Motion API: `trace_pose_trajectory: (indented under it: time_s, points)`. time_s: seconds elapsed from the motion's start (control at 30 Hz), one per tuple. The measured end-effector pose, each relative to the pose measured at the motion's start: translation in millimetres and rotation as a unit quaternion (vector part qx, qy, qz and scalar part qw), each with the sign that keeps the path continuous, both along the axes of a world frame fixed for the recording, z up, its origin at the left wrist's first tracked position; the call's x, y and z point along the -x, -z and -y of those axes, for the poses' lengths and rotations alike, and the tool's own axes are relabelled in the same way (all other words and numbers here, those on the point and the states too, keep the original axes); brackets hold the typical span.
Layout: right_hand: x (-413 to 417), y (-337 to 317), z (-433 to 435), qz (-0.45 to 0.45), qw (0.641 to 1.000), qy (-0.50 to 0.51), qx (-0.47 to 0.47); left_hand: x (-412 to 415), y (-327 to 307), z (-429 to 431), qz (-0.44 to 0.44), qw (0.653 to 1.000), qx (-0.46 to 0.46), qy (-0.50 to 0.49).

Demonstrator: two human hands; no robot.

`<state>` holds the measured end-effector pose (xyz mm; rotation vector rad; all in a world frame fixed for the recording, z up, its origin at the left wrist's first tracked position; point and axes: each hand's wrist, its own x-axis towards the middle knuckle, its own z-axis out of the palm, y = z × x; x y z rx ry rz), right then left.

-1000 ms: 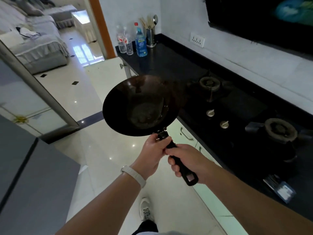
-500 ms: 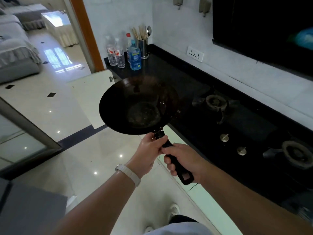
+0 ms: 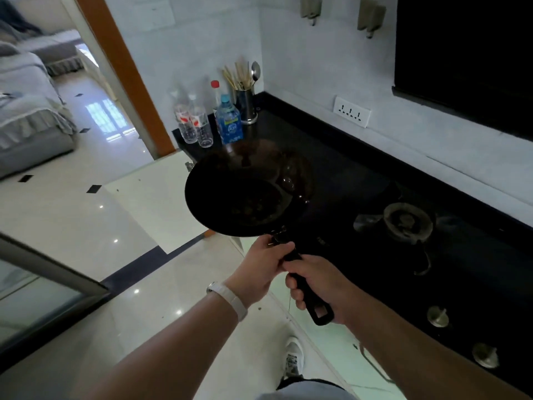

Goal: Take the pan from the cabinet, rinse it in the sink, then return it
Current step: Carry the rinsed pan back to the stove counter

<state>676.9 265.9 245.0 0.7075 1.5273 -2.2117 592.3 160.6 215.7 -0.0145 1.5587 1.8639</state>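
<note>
A dark round pan [image 3: 242,192] with a long black handle hangs in the air in front of me, over the edge of the black countertop [image 3: 340,166]. My left hand [image 3: 259,267] grips the handle close to the bowl. My right hand [image 3: 320,281] holds the handle further back, near its end loop. The pan's inside is dark with some pale marks on the bottom. An open white cabinet door [image 3: 153,197] shows below and left of the pan. No sink is in view.
A gas burner [image 3: 406,220] and two knobs [image 3: 437,316] sit on the countertop to the right. Clear bottles [image 3: 193,122], a blue bottle [image 3: 229,122] and a utensil holder [image 3: 245,102] stand at the counter's far end. Glossy tiled floor lies left, a doorway beyond.
The pan has shifted right, closer over the countertop, still held by both hands. My view has moved forward along the counter, so the bottles and burner look nearer.
</note>
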Motion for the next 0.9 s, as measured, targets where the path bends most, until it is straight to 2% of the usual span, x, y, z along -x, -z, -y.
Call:
trace_pose_trajectory:
  time_s: [0.43, 0.7, 0.9]
  points:
    - [120.8, 0.1, -79.0, 0.002, 0.999, 0.045, 0.004, 133.4, 0.6, -90.3, 0.04, 0.998, 0.04, 0.029]
    - [164.6, 21.7, -96.8, 0.025, 0.993, 0.111, -0.012, 195.5, 24.4, -123.4, 0.051, 0.989, 0.042, 0.132]
    - [210.5, 33.2, -84.0, 0.033, 0.981, 0.187, -0.03, 256.7, 42.0, -129.7, 0.052, 0.968, 0.031, 0.245]
